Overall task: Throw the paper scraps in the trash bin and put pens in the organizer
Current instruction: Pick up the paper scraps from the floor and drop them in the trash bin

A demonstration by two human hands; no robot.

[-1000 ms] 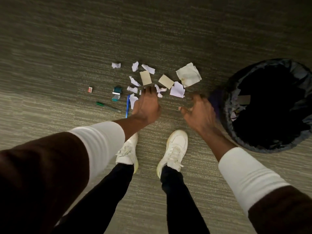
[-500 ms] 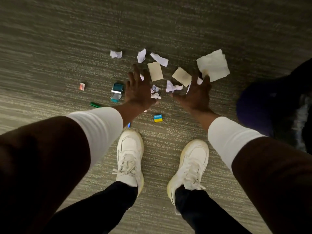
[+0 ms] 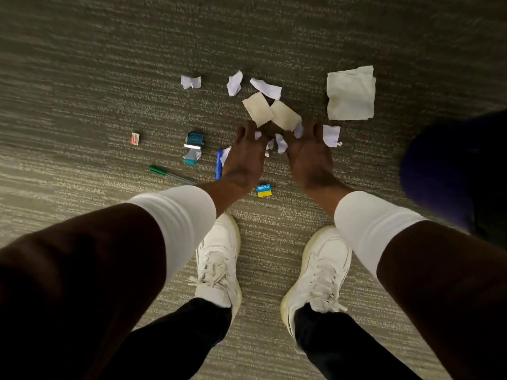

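Observation:
Torn paper scraps lie on the carpet: two beige pieces (image 3: 258, 108) touching each other, a large white tissue (image 3: 349, 94) at the right, and small white bits (image 3: 234, 83) beyond them. My left hand (image 3: 245, 157) and my right hand (image 3: 308, 157) rest palm down side by side on the floor. Their fingers are spread around a small cluster of white scraps (image 3: 279, 144) between them. A blue pen (image 3: 219, 167) lies partly under my left hand, and a green pen (image 3: 170, 174) lies further left. The dark trash bin (image 3: 439, 171) shows blurred at the right edge. No organizer is in view.
A teal metal clip-like object (image 3: 193, 146), a small red box (image 3: 135, 138) and a blue-and-yellow eraser (image 3: 264, 190) lie on the carpet. My white shoes (image 3: 219, 256) stand just behind my hands.
Both hands dropped to the floor and drew together, bunching small scraps between them. The two beige pieces now touch. The view tilted down and the bin slid to the right edge.

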